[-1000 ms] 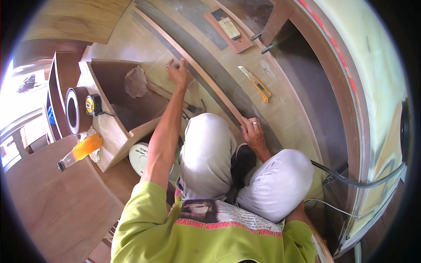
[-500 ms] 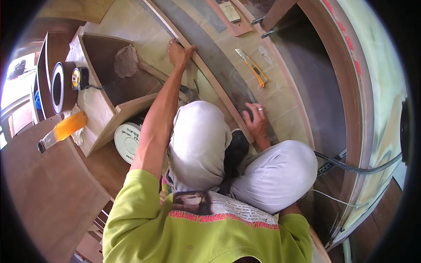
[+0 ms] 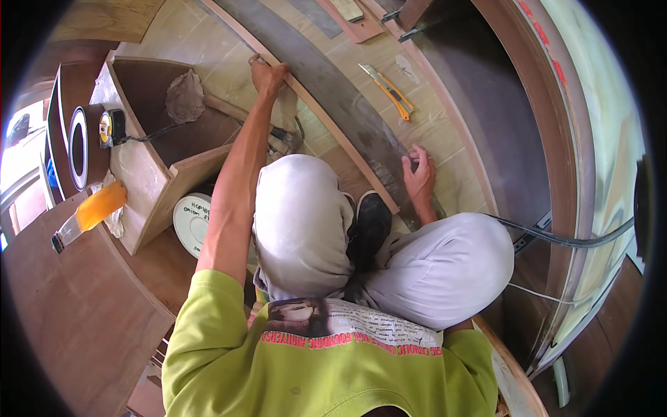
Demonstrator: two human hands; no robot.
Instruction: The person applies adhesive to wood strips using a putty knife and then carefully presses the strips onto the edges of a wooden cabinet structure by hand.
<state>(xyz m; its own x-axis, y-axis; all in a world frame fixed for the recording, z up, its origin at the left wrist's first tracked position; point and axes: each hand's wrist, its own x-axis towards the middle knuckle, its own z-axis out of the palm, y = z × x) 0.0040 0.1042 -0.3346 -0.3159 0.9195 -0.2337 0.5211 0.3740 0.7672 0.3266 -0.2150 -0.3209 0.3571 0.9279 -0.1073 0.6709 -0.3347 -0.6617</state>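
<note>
Head view shows a wooden strip (image 3: 333, 132) slanting from upper left to centre, seemingly grasped by the left hand (image 3: 267, 75); the empty, relaxed right hand (image 3: 420, 179) near its lower end could steady it, clear of the utility knife (image 3: 389, 93).

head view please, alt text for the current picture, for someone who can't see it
A person's left hand touches a long wood strip, while the right hand is apart from it, near its closer end. A yellow utility knife lies on the floor to the right; a wooden box stands at left.
</note>
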